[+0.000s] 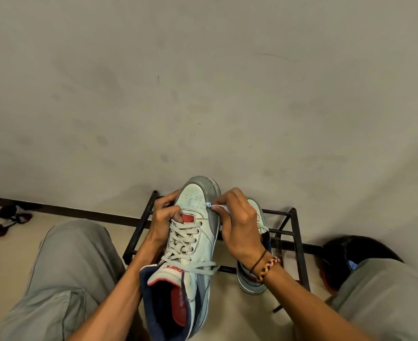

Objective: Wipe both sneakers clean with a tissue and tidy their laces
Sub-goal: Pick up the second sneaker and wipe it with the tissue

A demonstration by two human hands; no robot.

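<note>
Nearest to you is the heel opening of the sneaker (193, 242) you are holding — navy collar, red insole, white tongue tipped back toward your lap between your grey-trousered knees (62, 274). The shoe points away from you, toe up toward the wall (203, 94).

Your left hand (164, 217) grips the left flank of this sneaker beside the front eyelets, fingers curled round the upper. Your right hand (237, 222) sits against the shoe's right side near the toe, fingertips pinched on a small wad of tissue (215, 206) that touches the grey side panel. A braided bracelet (268, 268) circles that wrist.

The laces (185, 239) are threaded but loose; their ends cross untied near the tongue.

Just right of the held sneaker, mostly behind your right hand, the second sneaker (254, 279) rests on a black metal shoe rack (299, 244). A dark sandal (8, 220) lies on the floor well left of the shoe.

Risks, as a judgement: the tissue is small and may tear or slip from the pinch under a hard rub, and the loose lace ends could drag across the part being wiped — or snag on the rack when you set the shoe down.
</note>
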